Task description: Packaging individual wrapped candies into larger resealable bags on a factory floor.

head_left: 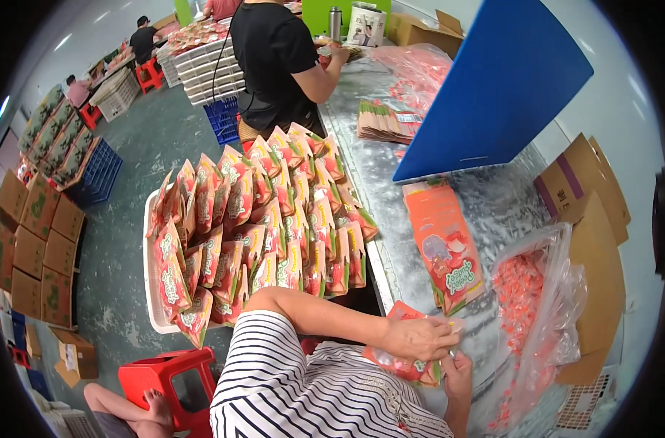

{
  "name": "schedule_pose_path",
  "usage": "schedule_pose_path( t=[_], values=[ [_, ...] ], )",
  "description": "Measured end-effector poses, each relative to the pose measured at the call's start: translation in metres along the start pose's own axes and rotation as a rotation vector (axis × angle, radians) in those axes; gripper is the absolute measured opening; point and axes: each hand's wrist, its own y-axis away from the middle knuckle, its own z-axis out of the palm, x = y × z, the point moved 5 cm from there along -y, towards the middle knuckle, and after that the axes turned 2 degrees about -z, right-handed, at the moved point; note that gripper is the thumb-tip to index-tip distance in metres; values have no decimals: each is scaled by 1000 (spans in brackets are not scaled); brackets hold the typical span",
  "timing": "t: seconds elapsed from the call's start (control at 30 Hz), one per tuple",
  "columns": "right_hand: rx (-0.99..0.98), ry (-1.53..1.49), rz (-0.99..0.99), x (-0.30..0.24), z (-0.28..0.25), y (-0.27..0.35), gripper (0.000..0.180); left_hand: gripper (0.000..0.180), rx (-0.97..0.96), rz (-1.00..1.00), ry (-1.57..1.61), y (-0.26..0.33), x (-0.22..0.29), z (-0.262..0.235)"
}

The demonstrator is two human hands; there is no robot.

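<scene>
A red printed pouch [402,312] lies at the table's near edge, close to my body. My left hand [418,339] reaches across from the left and rests over the pouch, its fingers closed at the pouch's right end. Right beside those fingertips, my right hand [458,371] has its fingers pinched together. What they pinch is too small to make out. Just beyond lies a stack of flat red pouches [447,244]. To the right, a clear plastic bag [559,292] spills small red wrapped pieces [518,288] onto the metal table [486,325].
A white crate [154,292] packed with upright filled pouches [274,212] stands left of the table. A blue board [500,95] leans across the far side. A person in black [274,58] works beyond it. A red stool [168,376] and cardboard boxes [40,248] stand left; open cardboard [591,277] is right.
</scene>
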Motion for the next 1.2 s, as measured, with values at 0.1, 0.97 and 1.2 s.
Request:
schedule_pose_path(
  t=[0.1, 0.97, 1.2],
  values=[
    [34, 211, -5, -8, 1, -2, 15, 23, 67, 80, -42, 5, 6, -10],
    [198, 463, 14, 20, -5, 14, 17, 31, -489, -7, 441, -45, 24, 12],
    [651, 559, -368, 8, -139, -5, 29, 24, -483, -224, 384, -53, 27, 32]
  ],
)
